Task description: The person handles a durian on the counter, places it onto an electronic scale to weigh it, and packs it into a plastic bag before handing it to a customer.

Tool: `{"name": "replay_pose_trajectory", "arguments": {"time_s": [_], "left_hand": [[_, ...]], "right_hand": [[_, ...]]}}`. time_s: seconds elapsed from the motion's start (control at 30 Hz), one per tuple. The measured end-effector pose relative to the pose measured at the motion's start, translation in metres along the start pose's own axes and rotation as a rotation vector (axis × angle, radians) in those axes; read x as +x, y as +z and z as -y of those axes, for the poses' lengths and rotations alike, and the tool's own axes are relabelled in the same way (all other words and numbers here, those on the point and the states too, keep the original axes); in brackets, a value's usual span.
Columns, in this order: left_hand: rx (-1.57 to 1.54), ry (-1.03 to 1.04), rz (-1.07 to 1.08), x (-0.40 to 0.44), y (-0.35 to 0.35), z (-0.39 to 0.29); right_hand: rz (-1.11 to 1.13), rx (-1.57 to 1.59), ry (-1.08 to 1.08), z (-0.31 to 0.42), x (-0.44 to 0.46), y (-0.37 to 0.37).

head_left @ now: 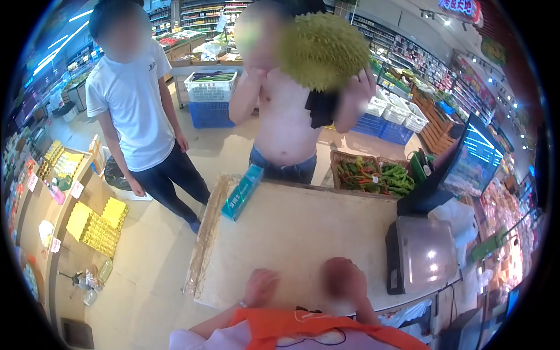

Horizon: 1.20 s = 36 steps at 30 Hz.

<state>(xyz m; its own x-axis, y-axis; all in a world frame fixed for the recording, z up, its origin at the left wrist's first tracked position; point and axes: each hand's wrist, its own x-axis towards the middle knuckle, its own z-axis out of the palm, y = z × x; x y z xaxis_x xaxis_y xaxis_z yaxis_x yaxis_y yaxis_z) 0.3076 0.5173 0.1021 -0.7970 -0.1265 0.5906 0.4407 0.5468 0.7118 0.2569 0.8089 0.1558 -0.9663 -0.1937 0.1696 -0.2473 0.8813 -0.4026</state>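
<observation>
Over the pale counter top (291,245), close to my body, my left hand (262,287) hovers or rests with its fingers smeared; nothing shows in it. To its right, my right hand (354,286) is closed at the side of a round reddish-brown thing (336,276), too blurred to name. A teal carton (242,192) with white lettering lies at the counter's far left corner, apart from both hands. Across the counter, a person (286,125) holds up a large spiky durian (326,52) by their shoulder, with dark cloth below it.
A second person (131,99) in a white T-shirt stands at the left. On the right stand a boxy device (423,254) and a screen (472,154). Baskets of peppers (373,175) sit beyond the far edge. Yellow egg trays (96,230) fill a left shelf.
</observation>
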Motion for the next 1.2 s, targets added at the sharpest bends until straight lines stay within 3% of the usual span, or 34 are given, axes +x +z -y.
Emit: {"name": "replay_pose_trajectory", "arguments": {"time_s": [0.07, 0.4, 0.67, 0.93, 1.07, 1.2], "left_hand": [[-0.008, 0.007, 0.014, -0.001, 0.000, -0.004], [-0.055, 0.018, 0.055, -0.003, 0.002, -0.009], [0.085, -0.109, 0.220, -0.020, 0.013, 0.011], [-0.043, -0.163, 0.171, -0.025, 0.022, 0.010], [-0.153, -0.101, 0.168, -0.014, 0.012, 0.000], [-0.055, -0.059, 0.224, -0.014, 0.010, 0.002]], "right_hand": [[0.085, 0.040, 0.022, -0.003, -0.001, -0.002], [0.052, 0.103, 0.157, 0.008, -0.009, -0.005], [0.095, 0.063, 0.143, 0.000, -0.006, 0.004], [0.092, 0.081, 0.073, -0.006, -0.005, 0.010], [0.120, 0.101, 0.109, 0.011, -0.002, -0.002], [0.110, 0.111, 0.114, 0.009, -0.004, 0.000]]}}
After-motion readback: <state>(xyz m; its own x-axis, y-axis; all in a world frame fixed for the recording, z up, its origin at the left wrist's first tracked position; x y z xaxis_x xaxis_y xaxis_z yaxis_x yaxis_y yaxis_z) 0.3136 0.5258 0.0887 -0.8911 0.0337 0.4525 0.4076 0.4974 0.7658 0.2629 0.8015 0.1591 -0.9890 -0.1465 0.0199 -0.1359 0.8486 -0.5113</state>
